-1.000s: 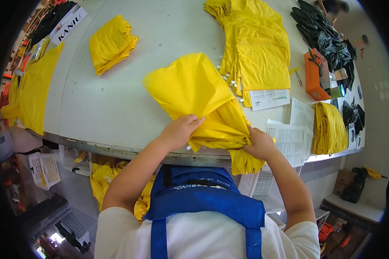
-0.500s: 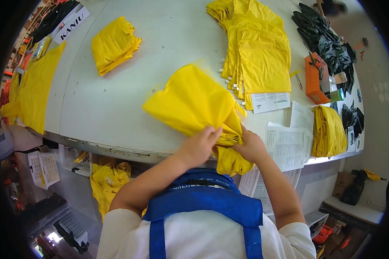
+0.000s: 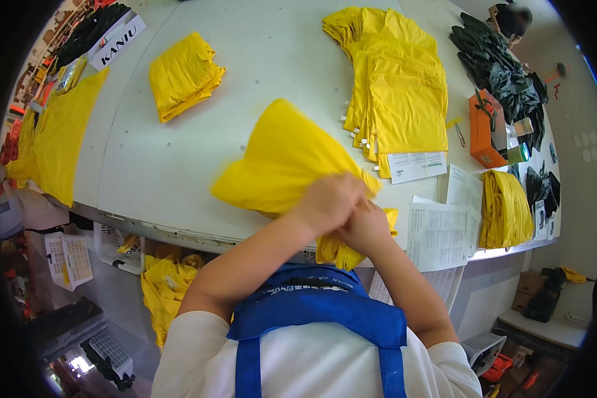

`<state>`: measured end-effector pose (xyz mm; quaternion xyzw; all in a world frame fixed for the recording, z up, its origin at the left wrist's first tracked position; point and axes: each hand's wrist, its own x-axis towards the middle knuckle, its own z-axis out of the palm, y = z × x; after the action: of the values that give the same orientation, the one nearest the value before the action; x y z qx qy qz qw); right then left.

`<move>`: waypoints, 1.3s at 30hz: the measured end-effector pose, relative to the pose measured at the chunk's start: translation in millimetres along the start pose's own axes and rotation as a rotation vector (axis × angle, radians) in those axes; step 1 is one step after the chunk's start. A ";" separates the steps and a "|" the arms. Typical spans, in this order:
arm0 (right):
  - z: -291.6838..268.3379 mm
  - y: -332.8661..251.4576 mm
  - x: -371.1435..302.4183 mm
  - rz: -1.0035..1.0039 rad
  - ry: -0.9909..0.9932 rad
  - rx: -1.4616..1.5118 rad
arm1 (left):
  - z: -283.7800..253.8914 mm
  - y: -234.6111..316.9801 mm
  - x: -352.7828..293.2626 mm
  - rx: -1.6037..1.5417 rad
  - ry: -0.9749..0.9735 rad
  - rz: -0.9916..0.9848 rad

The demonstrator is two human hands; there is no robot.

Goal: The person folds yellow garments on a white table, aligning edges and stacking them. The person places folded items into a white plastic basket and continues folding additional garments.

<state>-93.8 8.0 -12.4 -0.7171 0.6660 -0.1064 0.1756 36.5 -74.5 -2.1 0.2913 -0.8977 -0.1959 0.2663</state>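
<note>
A piece of thin yellow fabric (image 3: 288, 152) is bunched in both my hands at the front edge of the table, its wide end fanned out ahead and blurred by motion. My left hand (image 3: 330, 199) is closed on the gathered middle. Right against it, my right hand (image 3: 367, 231) also grips the bunch, with its fingertips partly hidden. A crumpled end of the same fabric hangs below my hands, over the table edge. Just beyond, to the right, lies a fanned stack of folded yellow fabric pieces (image 3: 408, 106) with small white tags along its left side.
A folded yellow bundle (image 3: 186, 76) lies far left on the white table (image 3: 259, 60). Printed sheets (image 3: 438, 229), another yellow pile (image 3: 504, 209), an orange box (image 3: 485, 136) and dark fabric (image 3: 504, 73) are at right. Below the edge hangs more yellow fabric (image 3: 166, 285). Another person (image 3: 511, 20) is far right.
My hands have come together on the fabric, the left moving right and the right moving left. The wide end has swung, and the view has shifted slightly.
</note>
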 end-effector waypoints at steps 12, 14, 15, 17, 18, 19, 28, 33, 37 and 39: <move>-1.3 22.3 16.6 0.425 0.343 1.336 | 39.2 -57.0 -99.8 -0.573 -0.066 -0.357; -3.9 19.6 22.9 0.354 0.410 1.420 | 43.5 -49.3 -82.7 -0.678 0.153 -0.393; -5.6 22.4 26.0 0.342 0.397 1.344 | 40.9 -46.7 -77.1 -0.667 0.178 -0.433; -10.6 27.2 30.9 0.413 0.353 1.040 | 36.4 -32.4 -67.1 -0.568 0.300 -0.455; -13.2 29.5 32.5 0.447 0.329 0.890 | 38.8 -31.8 -66.6 -0.495 0.164 -0.493; -17.4 33.5 34.4 0.469 0.173 0.752 | 41.5 -28.3 -65.5 -0.517 0.151 -0.459; 6.4 46.7 60.5 0.462 0.530 1.180 | 32.1 -2.1 -74.6 -0.644 -0.022 -0.701; 8.6 51.0 61.8 0.394 0.307 0.752 | 70.9 -58.5 -117.3 -1.287 -0.299 -0.703; 54.8 44.1 57.8 0.388 0.315 0.593 | 60.6 -72.0 -98.3 -2.078 -0.055 -1.087; 69.2 64.5 58.3 0.295 0.318 0.526 | 48.8 -60.1 -88.8 -2.027 -0.174 -1.058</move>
<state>-121.0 -45.6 -105.9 -0.5178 0.7313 -0.3586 0.2618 93.9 -54.5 -103.0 0.2692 -0.1078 -0.9359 0.1998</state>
